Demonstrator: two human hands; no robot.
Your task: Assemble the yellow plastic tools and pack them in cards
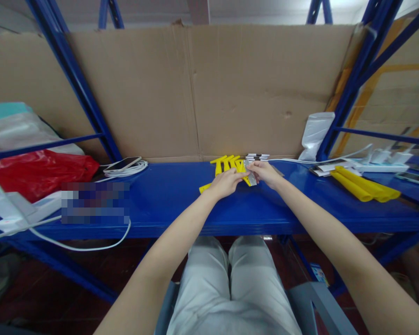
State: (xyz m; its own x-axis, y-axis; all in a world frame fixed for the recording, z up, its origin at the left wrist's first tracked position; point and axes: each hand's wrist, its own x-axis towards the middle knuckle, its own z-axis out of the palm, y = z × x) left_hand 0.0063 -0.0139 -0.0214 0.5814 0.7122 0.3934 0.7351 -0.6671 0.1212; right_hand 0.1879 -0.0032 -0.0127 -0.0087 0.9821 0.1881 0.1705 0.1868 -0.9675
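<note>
My left hand [226,182] grips a yellow plastic scraper handle [206,187], whose end sticks out to the left of the fist. My right hand [266,173] pinches a small silvery blade [251,177] against the scraper's head, between the two hands. Behind them, several more yellow scrapers [226,163] lie on the blue metal shelf [181,204]. A short stack of small flat blade packs [257,157] sits just behind my right hand.
A phone on coiled white cable [125,166] lies at left, beside a red plastic bag [38,173]. At right are yellow tubes [366,187], a white pouch [316,132], a power strip with chargers [382,160]. Cardboard [209,93] backs the shelf.
</note>
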